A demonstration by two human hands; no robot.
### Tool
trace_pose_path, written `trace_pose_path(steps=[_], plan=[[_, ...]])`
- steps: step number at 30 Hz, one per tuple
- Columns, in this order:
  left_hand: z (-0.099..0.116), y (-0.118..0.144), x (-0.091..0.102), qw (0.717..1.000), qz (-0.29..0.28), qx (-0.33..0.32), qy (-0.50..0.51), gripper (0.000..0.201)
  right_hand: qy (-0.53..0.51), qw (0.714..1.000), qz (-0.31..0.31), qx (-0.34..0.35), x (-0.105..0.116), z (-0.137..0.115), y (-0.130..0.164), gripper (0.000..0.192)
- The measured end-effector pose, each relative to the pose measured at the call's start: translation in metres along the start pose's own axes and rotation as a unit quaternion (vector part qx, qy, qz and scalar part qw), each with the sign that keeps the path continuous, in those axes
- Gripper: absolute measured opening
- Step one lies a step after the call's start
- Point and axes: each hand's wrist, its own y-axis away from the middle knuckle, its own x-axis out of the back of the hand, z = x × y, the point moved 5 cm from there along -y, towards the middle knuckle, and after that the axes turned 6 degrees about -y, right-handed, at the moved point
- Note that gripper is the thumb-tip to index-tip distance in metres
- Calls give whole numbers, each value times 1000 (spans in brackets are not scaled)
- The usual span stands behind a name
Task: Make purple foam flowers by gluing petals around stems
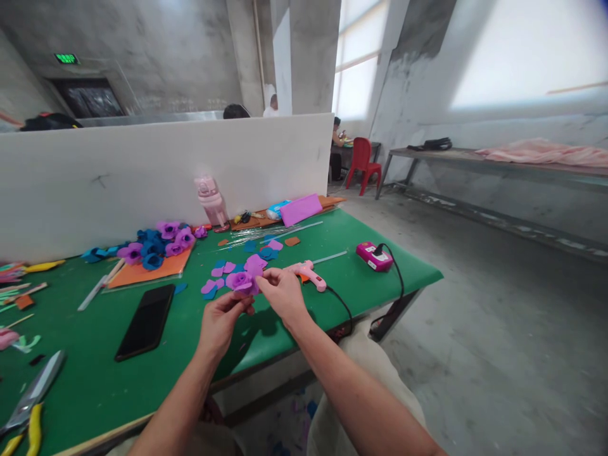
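Two hands, left hand point(219, 323), right hand point(284, 292), pinching one purple foam flower point(241, 282)

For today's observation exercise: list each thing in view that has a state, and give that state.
purple foam flower: held up, both hands on it
left hand: gripping from below
right hand: pinching a petal
pink glue gun: lying down, corded
phone: flat, screen dark
pink bottle: upright
scissors: lying flat on the table
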Motion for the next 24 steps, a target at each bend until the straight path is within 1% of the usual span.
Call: trace_pose_path(steps=[6, 13, 24], plan=[[3, 1, 1, 1000, 19, 0, -14, 10, -2, 1000, -1, -1, 0, -2, 0, 19], [1, 1, 2, 1000, 19, -2, -8, 14, -9, 1000, -11, 0, -1, 0, 1, 18], [2, 1, 4, 1000, 23, -10, -3, 13, -65, 997, -46, -4, -5, 5, 3, 18]])
